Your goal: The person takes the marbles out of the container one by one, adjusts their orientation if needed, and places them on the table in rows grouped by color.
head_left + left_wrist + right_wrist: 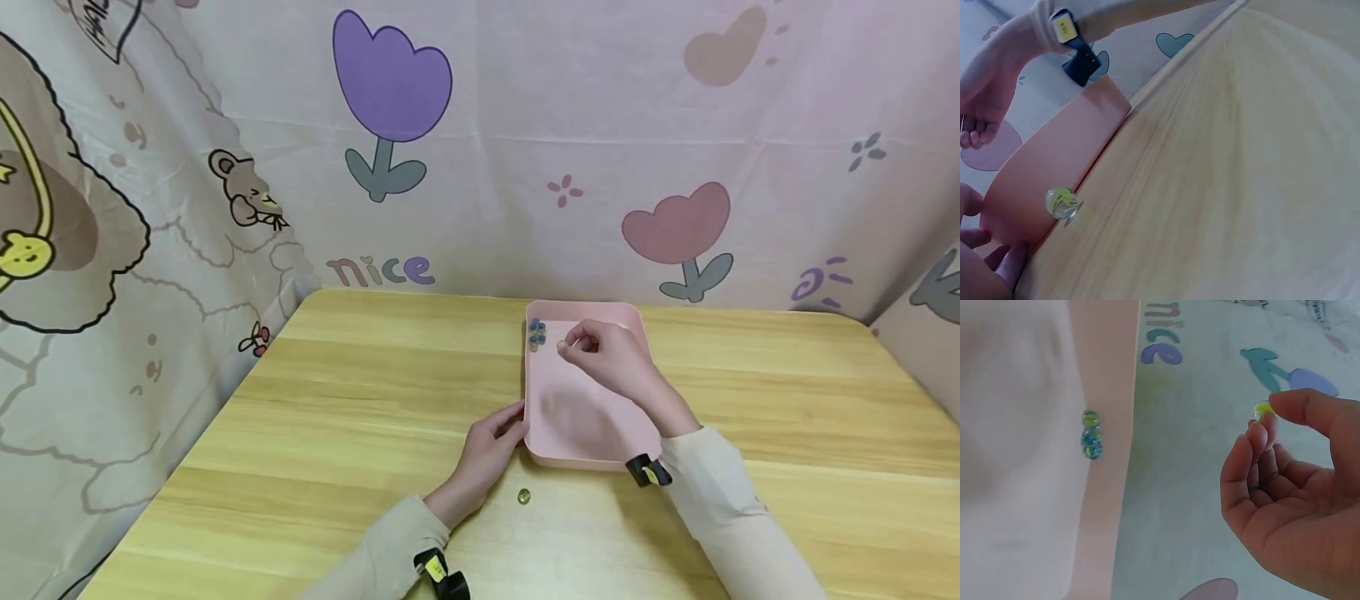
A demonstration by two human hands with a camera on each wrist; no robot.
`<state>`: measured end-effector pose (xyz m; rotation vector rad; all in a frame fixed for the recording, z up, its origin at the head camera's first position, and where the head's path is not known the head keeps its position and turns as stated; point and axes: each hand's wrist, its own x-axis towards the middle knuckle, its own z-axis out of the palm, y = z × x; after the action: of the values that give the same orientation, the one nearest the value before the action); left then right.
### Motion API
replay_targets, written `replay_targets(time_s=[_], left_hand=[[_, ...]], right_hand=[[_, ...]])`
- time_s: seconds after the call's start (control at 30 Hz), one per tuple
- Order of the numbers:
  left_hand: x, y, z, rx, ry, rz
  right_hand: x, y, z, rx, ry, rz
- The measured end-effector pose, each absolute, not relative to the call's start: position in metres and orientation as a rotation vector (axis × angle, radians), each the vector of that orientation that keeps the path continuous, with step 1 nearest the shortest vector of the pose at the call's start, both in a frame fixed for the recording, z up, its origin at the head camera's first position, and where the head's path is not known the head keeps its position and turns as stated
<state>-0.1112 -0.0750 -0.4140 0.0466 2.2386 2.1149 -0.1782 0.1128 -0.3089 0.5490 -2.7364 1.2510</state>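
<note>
A pink tray [592, 433] lies on the wooden table, with a few blue-green marbles [536, 334] in its far left corner. My right hand [573, 347] hovers over the tray's far part and pinches a yellow marble [1264, 409] between thumb and forefinger, just right of those marbles [1090, 443]. My left hand [516, 422] holds the tray's near left corner, thumb on the rim and fingers [1005, 265] against the outer wall [1054, 162]. One clear yellow-green marble [523, 497] rests on the table in front of the tray, close to its wall [1062, 203].
The table [337, 417] is light wood with a rounded far left corner. Cartoon-printed cloth [465, 125] hangs close behind it and along the left and right sides. Both wrists wear small black-and-yellow bands [648, 472].
</note>
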Motion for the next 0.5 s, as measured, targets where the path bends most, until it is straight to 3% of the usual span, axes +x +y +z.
replay_targets(time_s=[0.5], left_hand=[[-0.111, -0.074, -0.413, 0.047, 2.269, 2.096]], right_hand=[[-0.155, 0.124, -0.308, 0.637, -2.752, 1.359]])
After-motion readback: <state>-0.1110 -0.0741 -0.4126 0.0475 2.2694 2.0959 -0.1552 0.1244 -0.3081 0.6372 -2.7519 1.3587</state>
